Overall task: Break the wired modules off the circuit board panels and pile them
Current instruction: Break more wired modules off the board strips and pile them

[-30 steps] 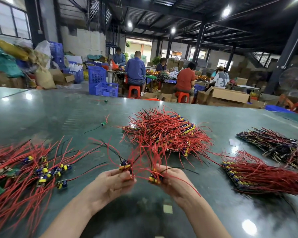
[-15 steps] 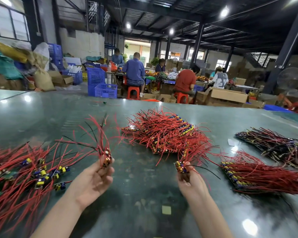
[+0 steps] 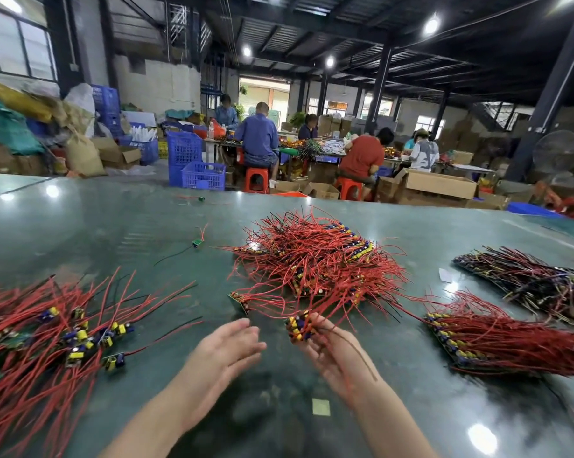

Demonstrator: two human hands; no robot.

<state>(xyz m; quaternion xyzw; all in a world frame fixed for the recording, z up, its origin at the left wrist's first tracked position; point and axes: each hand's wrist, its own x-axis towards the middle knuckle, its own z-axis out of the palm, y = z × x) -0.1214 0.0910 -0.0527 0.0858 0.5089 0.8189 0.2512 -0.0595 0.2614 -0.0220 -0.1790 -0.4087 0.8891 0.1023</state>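
Right hand (image 3: 333,352) grips a wired panel strip (image 3: 298,325) at lower centre; left hand (image 3: 224,353), fingers straight, holds nothing beside it.

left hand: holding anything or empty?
Empty: left hand is open, fingers straight, nothing in it; only the right hand holds a module strip.

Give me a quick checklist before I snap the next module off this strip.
1. Right hand holds the strip: ok.
2. Left hand empty and open, ready to take the other end: ok.
3. Left hand on the strip: not ok, it is apart from it.
4. Strip's wires free of the middle heap: cannot tell, the red wires overlap.
5. Pile of loose modules at the left, within sight for dropping: ok.
6. Bare table under the hands: ok.
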